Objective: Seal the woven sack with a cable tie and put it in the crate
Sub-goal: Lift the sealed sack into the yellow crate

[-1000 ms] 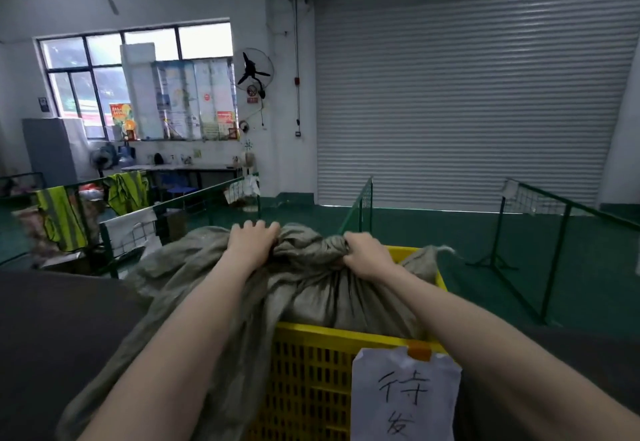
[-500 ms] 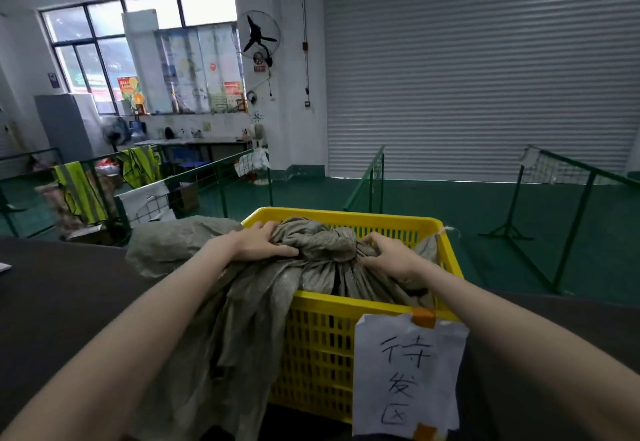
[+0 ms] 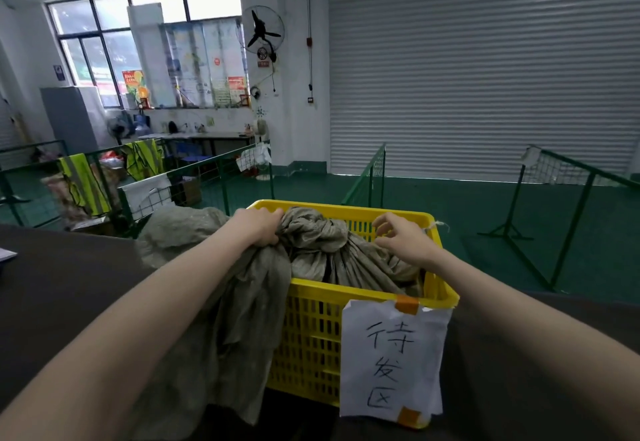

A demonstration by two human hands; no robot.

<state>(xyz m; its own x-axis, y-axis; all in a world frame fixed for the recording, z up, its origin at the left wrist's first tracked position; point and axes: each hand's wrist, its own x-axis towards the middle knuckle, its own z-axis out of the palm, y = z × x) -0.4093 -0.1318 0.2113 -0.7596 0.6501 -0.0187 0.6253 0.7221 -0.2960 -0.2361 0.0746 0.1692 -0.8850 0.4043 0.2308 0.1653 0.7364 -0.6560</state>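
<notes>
Head view: coarse, crumpled grey-green woven sack (image 3: 322, 243) fills the perforated yellow plastic crate (image 3: 311, 333), spilling over its 9 o'clock rim; left hand (image 3: 258, 226) clenches fabric, right hand (image 3: 403, 240) hovers, fingers loosely spread, paper label (image 3: 393, 361) at 5 o'clock.

Both our forearms reach forward; our left hand (image 3: 258, 227) is clenched, knuckles up, while our right hand (image 3: 403, 240) hangs with fingers (image 3: 382, 222) curled and spread loose.
</notes>
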